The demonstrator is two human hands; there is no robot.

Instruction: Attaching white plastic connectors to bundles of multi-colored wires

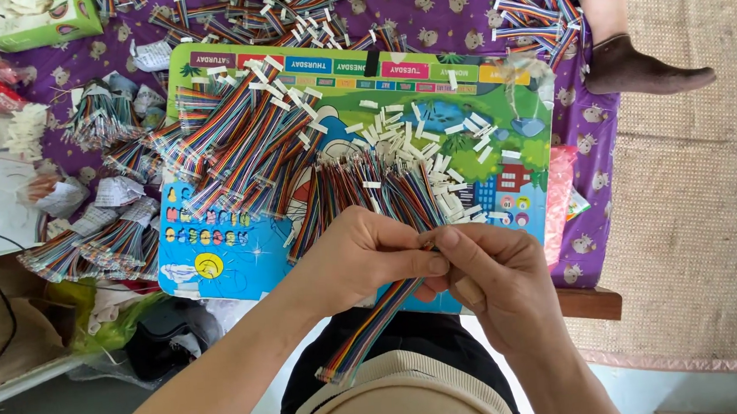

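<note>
My left hand (363,254) and my right hand (496,276) meet over the near edge of a colourful picture board (218,259). Both pinch the same rainbow ribbon cable (376,326), which hangs down toward my lap. Just beyond my fingers a fan of more rainbow cables (367,186) lies on the board. Small white plastic connectors (433,148) are scattered to the right of that fan. A bigger heap of rainbow cables with white ends (244,129) covers the board's left half.
A purple patterned cloth (450,14) covers the low table. More cable bundles (98,241) lie at the left and along the far edge (535,9). A green box (33,19) stands at the far left. Another person's socked foot (633,67) rests at the upper right on woven matting.
</note>
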